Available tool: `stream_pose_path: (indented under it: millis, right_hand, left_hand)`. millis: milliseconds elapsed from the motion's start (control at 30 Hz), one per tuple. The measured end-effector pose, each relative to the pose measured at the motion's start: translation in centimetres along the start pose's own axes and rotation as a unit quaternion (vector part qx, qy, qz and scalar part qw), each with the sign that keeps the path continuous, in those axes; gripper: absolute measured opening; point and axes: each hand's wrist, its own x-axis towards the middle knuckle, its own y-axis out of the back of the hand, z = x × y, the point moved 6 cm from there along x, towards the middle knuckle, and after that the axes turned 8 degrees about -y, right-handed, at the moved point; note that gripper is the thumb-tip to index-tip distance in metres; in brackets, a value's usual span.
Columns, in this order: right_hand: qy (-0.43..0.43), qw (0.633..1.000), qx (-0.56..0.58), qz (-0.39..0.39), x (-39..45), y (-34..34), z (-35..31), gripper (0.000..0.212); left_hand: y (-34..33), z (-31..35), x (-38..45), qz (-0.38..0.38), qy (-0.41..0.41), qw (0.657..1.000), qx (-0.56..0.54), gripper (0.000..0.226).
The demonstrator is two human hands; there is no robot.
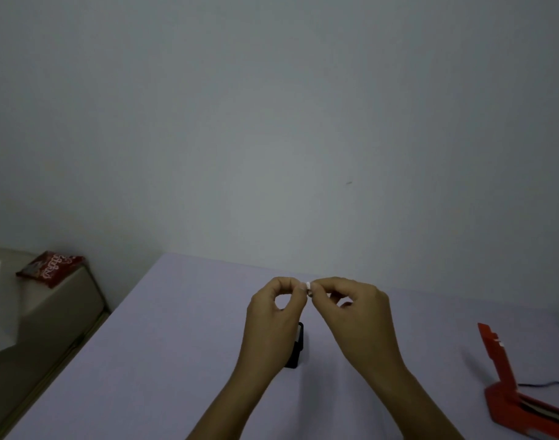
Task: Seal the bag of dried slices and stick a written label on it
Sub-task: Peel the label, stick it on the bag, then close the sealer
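My left hand [273, 308] and my right hand [356, 308] are raised above the lilac table [164, 360], fingertips meeting. Between the pinched thumbs and forefingers sits a small white piece [308, 285], likely a label or sticker; both hands pinch it. A black object [297, 346] lies on the table under my left hand, mostly hidden by it. A red heat sealer [506, 382] stands at the right edge with its arm lifted. The bag of dried slices is not in view.
A grey wall [272, 122] fills the top of the view. Left of the table a beige cabinet [56, 315] carries a red snack packet [49, 268] and a white item at the frame edge. A dark cable [544, 384] runs behind the sealer.
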Motion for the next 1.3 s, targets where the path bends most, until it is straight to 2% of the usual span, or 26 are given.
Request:
stream_pose_path:
  millis: [400,533,733,933,1033,1100,1200,1300]
  right_hand:
    - [-0.095,0.993,0.041,-0.065,0.7,-1.7,2.1,0.011]
    - [-0.185,0.972,0.115,-0.087,1.0,-2.5,4.5,0.015]
    - [-0.329,0.931,0.109,-0.117,-1.2,-6.9,14.1,0.017]
    - [-0.404,0.892,-0.022,-0.200,-7.6,-12.7,25.5,0.021]
    - [-0.392,0.879,-0.129,-0.240,-10.6,-14.2,29.2,0.029]
    - [-0.365,0.879,-0.175,-0.250,-11.7,-14.5,29.8,0.032]
    - [-0.347,0.876,-0.208,-0.262,-12.6,-14.5,29.6,0.014]
    - [-0.339,0.883,-0.195,-0.259,-11.8,-14.1,28.4,0.035]
  left_hand:
    - [0.1,-1.9,0.7,-0.062,0.008,0.997,0.041,0.017]
    - [0.4,-3.3,0.5,-0.057,0.043,0.997,0.022,0.018]
    - [2.3,-6.7,-0.6,-0.036,0.097,0.994,0.015,0.021]
    - [3.7,-9.2,-2.1,-0.034,0.149,0.988,0.017,0.020]
    - [4.2,-10.0,-2.9,-0.026,0.165,0.986,0.027,0.020]
    - [4.5,-10.4,-3.4,-0.023,0.170,0.985,0.035,0.020]
    - [4.5,-10.8,-3.9,-0.029,0.176,0.983,0.049,0.020]
    - [4.3,-11.3,-4.1,-0.035,0.182,0.981,0.056,0.021]
